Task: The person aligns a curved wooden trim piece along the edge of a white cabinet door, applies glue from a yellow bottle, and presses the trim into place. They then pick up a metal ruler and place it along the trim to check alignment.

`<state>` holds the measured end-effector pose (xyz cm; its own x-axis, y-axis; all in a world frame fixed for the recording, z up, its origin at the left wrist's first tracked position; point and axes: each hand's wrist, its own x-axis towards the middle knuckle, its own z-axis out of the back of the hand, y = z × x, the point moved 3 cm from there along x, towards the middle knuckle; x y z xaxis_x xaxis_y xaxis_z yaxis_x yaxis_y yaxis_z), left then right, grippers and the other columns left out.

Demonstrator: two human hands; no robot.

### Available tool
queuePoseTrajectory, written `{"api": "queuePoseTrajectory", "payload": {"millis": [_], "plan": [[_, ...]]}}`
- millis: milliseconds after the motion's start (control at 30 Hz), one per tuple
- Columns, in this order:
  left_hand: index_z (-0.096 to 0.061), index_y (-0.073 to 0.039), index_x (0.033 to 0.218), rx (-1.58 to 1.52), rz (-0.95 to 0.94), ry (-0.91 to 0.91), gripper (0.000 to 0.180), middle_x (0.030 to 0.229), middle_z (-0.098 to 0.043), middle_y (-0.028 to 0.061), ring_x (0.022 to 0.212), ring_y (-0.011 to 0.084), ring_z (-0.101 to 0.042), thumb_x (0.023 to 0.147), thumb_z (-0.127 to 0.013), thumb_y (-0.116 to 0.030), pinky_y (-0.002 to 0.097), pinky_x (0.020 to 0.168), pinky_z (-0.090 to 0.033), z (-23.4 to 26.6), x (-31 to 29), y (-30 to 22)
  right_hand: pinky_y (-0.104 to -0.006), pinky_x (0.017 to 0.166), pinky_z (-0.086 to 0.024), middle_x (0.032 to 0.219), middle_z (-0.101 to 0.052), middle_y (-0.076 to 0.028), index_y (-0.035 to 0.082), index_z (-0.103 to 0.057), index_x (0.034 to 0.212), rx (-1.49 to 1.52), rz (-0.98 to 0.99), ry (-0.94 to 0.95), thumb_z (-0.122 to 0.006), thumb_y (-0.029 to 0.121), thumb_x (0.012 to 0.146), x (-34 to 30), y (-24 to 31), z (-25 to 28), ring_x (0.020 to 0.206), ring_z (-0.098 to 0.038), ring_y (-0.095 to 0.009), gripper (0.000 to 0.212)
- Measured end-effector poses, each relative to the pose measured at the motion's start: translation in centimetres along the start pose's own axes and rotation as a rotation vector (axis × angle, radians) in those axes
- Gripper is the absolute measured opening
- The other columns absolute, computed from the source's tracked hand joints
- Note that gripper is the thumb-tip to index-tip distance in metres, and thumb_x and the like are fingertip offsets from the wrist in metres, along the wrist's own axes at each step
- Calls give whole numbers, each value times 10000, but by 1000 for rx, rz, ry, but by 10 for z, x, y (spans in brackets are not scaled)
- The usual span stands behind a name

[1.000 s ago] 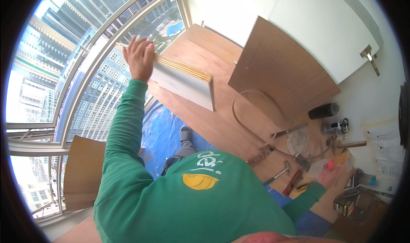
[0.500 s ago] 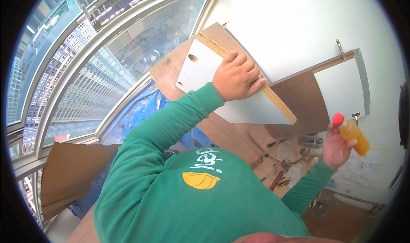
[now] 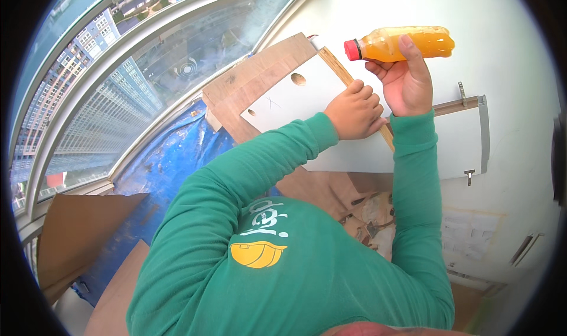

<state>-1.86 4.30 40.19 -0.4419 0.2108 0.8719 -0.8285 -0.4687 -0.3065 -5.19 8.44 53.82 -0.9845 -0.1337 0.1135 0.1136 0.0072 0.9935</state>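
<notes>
My left hand (image 3: 356, 110) is closed over the bare wood edge of a white-faced board (image 3: 289, 102), holding it on a slant. Two round holes show in the board's white face, one larger than the other. In my right hand (image 3: 407, 83), raised beyond the board's edge, is a clear plastic bottle (image 3: 428, 41) with orange-yellow liquid and a red cap. The bottle lies nearly level, cap to the left, with my thumb across its side. My right forearm hides part of the board's edge.
Under the board is a brown wooden worktop (image 3: 260, 70). A second white panel (image 3: 458, 141) with metal hinges stands at the right. Blue plastic sheeting (image 3: 171, 158) runs below the large window (image 3: 195, 46) at left, near a brown board (image 3: 82, 229). Papers (image 3: 472, 232) hang on the wall.
My right hand has brought the bottle up and leftward from the lower right, turning it nearly level. My left hand still grips the board, which sits a little further right in view.
</notes>
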Motion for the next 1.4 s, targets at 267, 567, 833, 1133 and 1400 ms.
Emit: {"api": "queuePoseTrajectory", "payload": {"millis": [267,567,833,1133,1400], "plan": [[-683,-102,729,2,-16,-17,384,746,-581,25,827,218,-531,961,-642,-405,373,888,-402,-11,2,8,-380,836,-615,1182,-684,-153,26,-549,1293,-14,-162,-51,-743,409,975,39,-33,17,1000,-717,-262,535],[-635,-127,651,12,-22,-93,337,752,-524,30,824,220,-514,911,-680,-337,373,867,-414,-15,3,11,-356,828,-627,1162,-696,-156,-19,-570,1286,-199,-34,-34,-803,313,937,48,-32,4,987,-735,-261,535],[-700,-100,773,27,-11,6,420,794,-610,32,892,220,-537,1023,-547,-400,373,938,-393,-20,0,11,-296,854,-598,1051,-752,-95,-20,-688,1143,-659,213,181,-864,108,875,28,-15,-32,961,-730,-171,345],[-713,-35,867,-131,49,100,362,1076,-681,106,1213,288,-582,977,-588,-356,493,1223,-328,-25,-5,8,-315,911,-593,1114,-733,-104,-23,-642,1205,-806,316,272,-857,41,867,23,-20,-38,1023,-718,-185,405],[-720,-54,836,-66,18,56,410,983,-678,81,1093,262,-584,1011,-553,-385,454,1125,-367,-17,-5,5,-319,911,-596,1126,-723,-105,-13,-622,1237,-845,333,239,-870,51,861,18,-18,-34,1038,-717,-194,456]]}}
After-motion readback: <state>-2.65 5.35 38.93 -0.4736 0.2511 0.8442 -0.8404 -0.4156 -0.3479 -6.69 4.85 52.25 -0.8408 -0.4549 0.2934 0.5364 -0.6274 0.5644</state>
